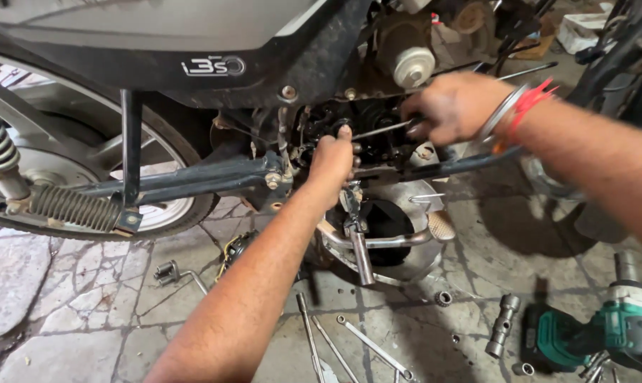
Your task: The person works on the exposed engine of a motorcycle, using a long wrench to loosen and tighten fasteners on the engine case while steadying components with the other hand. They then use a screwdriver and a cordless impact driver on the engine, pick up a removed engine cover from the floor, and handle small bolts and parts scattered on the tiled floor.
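A motorcycle stands over a tiled floor with its engine side (349, 131) opened, dark greasy gears showing. My left hand (333, 157) reaches up into that opening, its fingers closed against a part inside. My right hand (454, 106) comes from the right and grips a thin metal tool (381, 130) whose tip points into the same opening. Metal and red bangles circle my right wrist. Below the opening hangs a round metal cover (413, 234) with a kick lever (360, 248) across it.
The rear wheel (147, 163), a coil spring (69, 207) and a black frame bar (193, 181) lie to the left. On the floor are long bolts (374, 347), a socket wrench (170, 273), a box spanner (503, 325) and a green power tool (605, 333).
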